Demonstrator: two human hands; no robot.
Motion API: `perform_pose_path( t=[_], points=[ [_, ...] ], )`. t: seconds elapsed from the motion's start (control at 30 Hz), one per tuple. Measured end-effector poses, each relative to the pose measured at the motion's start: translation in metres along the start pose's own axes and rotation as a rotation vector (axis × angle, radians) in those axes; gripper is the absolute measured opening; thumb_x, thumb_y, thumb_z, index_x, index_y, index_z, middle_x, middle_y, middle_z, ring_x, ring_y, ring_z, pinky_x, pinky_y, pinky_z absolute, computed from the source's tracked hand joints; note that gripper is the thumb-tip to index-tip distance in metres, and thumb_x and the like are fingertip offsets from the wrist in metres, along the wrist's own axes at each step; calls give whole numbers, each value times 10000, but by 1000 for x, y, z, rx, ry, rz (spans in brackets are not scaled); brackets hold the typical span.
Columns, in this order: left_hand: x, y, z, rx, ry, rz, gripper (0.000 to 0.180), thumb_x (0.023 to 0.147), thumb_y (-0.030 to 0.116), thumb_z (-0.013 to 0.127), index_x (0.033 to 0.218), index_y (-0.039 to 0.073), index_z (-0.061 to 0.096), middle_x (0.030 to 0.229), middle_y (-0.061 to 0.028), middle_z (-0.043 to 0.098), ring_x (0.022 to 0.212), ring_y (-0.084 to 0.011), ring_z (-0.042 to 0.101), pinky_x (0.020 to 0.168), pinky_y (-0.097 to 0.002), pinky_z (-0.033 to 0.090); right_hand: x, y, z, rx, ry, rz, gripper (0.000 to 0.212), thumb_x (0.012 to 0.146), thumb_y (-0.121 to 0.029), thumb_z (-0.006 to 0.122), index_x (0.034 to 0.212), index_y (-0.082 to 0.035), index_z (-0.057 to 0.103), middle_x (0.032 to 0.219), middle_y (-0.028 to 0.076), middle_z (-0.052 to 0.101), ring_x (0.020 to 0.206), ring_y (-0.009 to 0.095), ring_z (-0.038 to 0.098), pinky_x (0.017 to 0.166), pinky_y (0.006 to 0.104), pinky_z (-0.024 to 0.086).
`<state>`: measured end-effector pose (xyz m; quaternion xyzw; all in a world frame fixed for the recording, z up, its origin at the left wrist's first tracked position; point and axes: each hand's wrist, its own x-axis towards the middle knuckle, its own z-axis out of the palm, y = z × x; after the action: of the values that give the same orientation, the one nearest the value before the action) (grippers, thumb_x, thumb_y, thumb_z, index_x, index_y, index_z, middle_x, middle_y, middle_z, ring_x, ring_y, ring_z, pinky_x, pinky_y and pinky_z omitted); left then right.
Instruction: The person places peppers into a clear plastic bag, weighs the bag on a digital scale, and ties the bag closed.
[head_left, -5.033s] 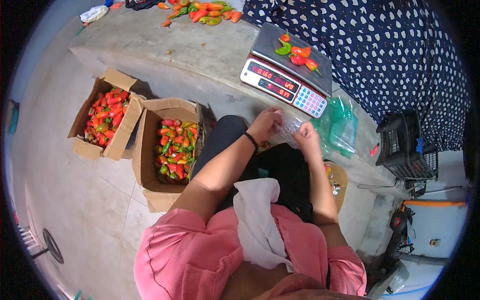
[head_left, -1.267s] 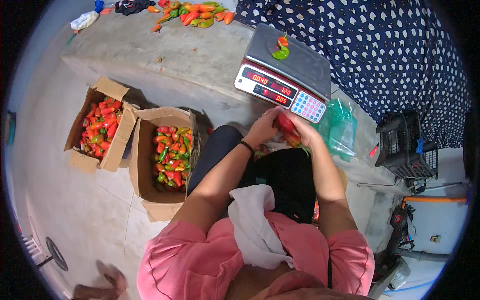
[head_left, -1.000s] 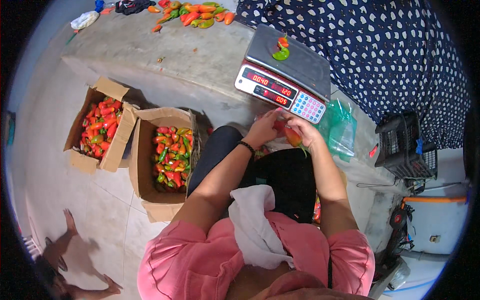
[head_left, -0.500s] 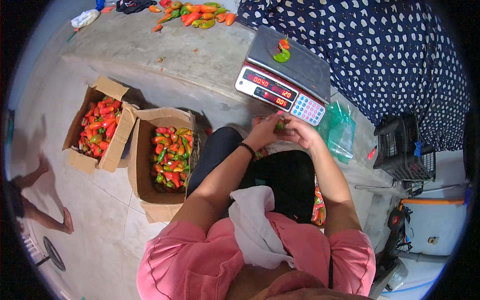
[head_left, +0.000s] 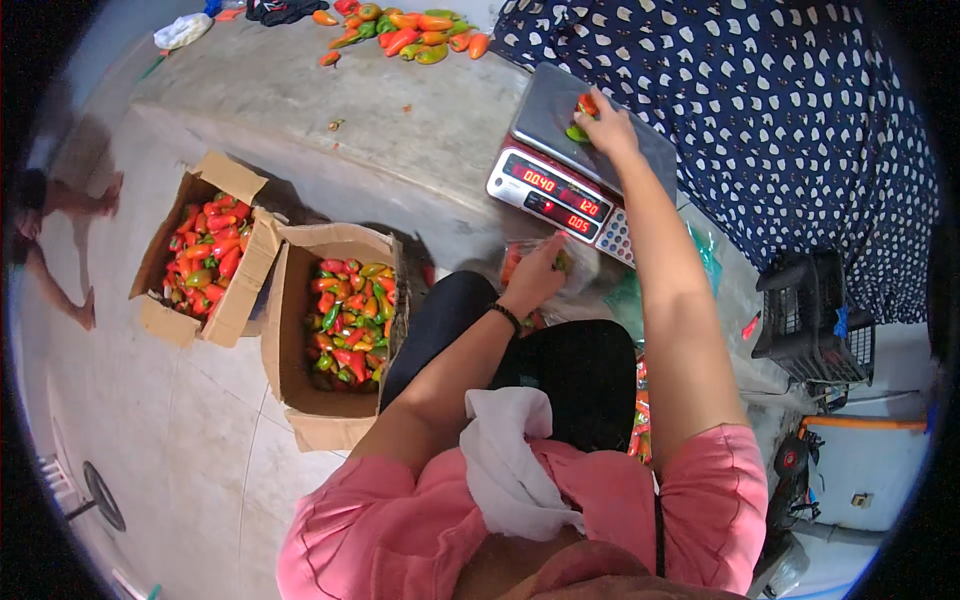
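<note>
reaching right hand (head_left: pixel 607 122) over scale (head_left: pixel 560 150)

Right arm goes long: it runs from the pink sleeve at the lower edge, nearly straight, forearm bare, up to the right hand (head_left: pixel 607 120), which sits well beyond the left hand, palm down, fingers curled and closed over something small. Left arm is bent at the elbow and angles up from the other pink sleeve, a dark band round the wrist. The left hand (head_left: pixel 537 278) sits close in front of the body, lower and nearer than the right hand, fingers folded in a loose pinch, thumb side turned up.
</note>
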<state>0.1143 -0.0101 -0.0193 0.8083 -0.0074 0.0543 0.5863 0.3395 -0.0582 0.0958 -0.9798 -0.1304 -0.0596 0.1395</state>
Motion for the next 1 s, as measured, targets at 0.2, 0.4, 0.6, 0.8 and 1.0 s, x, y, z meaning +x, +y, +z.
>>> perform_pose_path(
  t=[0.2, 0.4, 0.6, 0.8, 1.0],
  points=[
    [0, -11, 2, 9, -24, -31, 579, 671, 85, 541, 1237, 50, 427, 1182, -209, 497, 1083, -321, 487, 896, -358, 390, 36, 11, 23, -143, -35, 76, 490, 772, -353, 565, 1236, -243, 452, 1104, 186, 555, 1010, 354, 544, 868, 415, 430],
    [2, -23, 1, -83, -11, -90, 576, 648, 137, 643, 1199, 92, 480, 1125, -163, 554, 1061, -264, 529, 903, -356, 390, -45, 30, 6, 368, 197, -166, 345, 797, -291, 581, 1089, -107, 574, 894, 143, 636, 817, 296, 623, 727, 359, 476],
    [5, -24, 15, -219, -112, -120, 537, 676, 94, 612, 1194, 94, 471, 994, -138, 586, 847, -225, 583, 752, -319, 458, -215, 70, -27, 989, -393, 80, 278, 854, -230, 529, 1060, -48, 572, 970, 50, 601, 919, 116, 529, 816, 267, 405],
    [-15, 0, 29, -358, -228, 225, 493, 751, 81, 522, 1234, 96, 422, 1050, -159, 559, 897, -259, 579, 708, -376, 466, -261, 70, -28, 883, -539, 128, 281, 835, -195, 552, 1054, -18, 545, 1005, 72, 592, 917, 155, 538, 815, 283, 417],
    [-61, 113, -26, 224, -130, 130, 539, 665, 16, 515, 1200, 27, 450, 1070, -214, 540, 962, -342, 549, 782, -368, 462, -263, 55, -26, 1045, -357, -7, 291, 797, -133, 597, 1039, -1, 500, 1001, 111, 574, 928, 178, 544, 834, 313, 423]
  ],
)
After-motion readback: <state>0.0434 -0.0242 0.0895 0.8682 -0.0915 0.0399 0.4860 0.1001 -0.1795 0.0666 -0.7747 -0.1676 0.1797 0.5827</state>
